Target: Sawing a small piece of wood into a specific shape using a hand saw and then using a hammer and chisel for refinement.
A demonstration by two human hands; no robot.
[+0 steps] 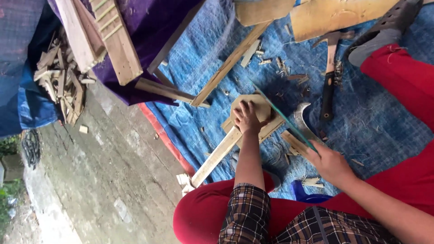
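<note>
My left hand [246,118] presses down, fingers curled, on a flat rounded wooden piece [261,105]. That piece lies on a long pale wooden slat [216,156] stretched across the blue tarp [203,54]. My right hand [329,163] grips the near end of a thin, straight, green-edged strip [282,116], which looks like a pane of glass seen edge-on. The strip runs slantwise over the wooden piece, close beside my left hand. My red trouser legs and plaid sleeves fill the bottom of the view.
A black-handled hatchet [329,83] and a curved metal blade [302,118] lie on the tarp among wood shavings. Boards [228,63] and a plank [334,16] lie beyond, with a sandalled foot [384,27] nearby. Scrap wood [61,81] is piled beside the concrete ground [113,171].
</note>
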